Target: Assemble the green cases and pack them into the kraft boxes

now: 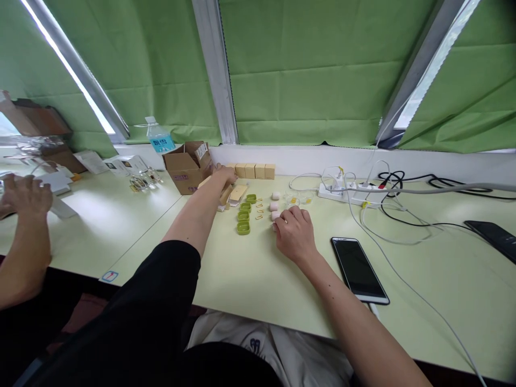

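Observation:
My left hand (227,174) reaches to the back of the table, beside a row of small kraft boxes (250,171) and above some flat kraft boxes (238,193); its fingers are mostly hidden, so its grip is unclear. At the near end of a column of small pale pink cylinders (274,206), my right hand (296,231) has its fingers curled round what looks like the nearest one, largely covered. Between the hands stand several green square trays (243,216) in a line. Small yellow clips (259,211) lie beside them, and clear round pieces with yellow centres (293,200) lie farther right.
An open cardboard box (187,174) and a water bottle (159,137) stand back left. On the right are a phone (358,269), a power strip (350,194) with tangled cables and a dark device (494,238). Another person's hand (27,194) is at far left.

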`<state>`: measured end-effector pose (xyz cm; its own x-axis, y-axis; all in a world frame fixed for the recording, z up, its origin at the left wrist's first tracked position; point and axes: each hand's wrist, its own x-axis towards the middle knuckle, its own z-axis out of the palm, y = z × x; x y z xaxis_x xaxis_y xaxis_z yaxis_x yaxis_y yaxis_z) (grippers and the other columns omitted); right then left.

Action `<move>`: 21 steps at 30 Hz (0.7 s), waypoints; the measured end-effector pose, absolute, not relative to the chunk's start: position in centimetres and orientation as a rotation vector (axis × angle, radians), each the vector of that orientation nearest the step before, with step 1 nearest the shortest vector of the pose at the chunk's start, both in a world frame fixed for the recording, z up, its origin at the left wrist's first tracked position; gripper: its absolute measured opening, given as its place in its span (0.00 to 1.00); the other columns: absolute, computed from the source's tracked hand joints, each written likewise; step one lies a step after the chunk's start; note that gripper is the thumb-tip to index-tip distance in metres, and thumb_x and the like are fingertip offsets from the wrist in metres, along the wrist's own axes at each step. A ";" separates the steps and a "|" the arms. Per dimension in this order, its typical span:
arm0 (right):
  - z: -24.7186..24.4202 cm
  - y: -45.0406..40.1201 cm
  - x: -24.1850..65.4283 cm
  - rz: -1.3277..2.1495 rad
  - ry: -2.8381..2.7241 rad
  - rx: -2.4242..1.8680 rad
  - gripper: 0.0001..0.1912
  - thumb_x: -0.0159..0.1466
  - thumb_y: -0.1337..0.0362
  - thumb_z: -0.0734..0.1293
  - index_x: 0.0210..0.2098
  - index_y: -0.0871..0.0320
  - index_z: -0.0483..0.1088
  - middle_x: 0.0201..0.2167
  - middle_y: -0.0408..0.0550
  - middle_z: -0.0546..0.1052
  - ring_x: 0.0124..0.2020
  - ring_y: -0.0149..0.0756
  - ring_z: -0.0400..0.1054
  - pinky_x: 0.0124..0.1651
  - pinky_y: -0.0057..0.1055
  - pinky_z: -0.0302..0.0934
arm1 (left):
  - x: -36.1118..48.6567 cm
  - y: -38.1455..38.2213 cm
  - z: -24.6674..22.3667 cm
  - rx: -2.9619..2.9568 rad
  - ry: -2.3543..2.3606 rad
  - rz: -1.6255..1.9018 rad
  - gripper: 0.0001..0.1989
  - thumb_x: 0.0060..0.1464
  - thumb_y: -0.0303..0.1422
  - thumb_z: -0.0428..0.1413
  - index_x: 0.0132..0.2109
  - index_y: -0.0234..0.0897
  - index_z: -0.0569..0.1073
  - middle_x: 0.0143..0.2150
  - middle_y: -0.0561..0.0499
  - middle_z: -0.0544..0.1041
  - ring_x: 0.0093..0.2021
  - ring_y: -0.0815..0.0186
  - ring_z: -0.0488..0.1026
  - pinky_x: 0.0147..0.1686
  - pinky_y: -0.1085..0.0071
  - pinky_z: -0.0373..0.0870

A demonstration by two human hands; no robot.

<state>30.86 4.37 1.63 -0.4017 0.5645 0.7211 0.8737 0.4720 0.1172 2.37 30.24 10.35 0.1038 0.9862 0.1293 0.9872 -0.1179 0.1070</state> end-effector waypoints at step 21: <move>1.5 4.8 29.4 -0.375 -1.836 -1.055 0.40 0.77 0.58 0.64 0.80 0.62 0.43 0.73 0.74 0.64 0.75 0.63 0.62 0.68 0.60 0.70 | 11.3 3.6 7.7 -2.930 -1.389 -1.274 0.29 0.70 0.30 0.57 0.75 0.54 0.71 0.59 0.43 0.76 0.61 0.54 0.75 0.66 0.53 0.75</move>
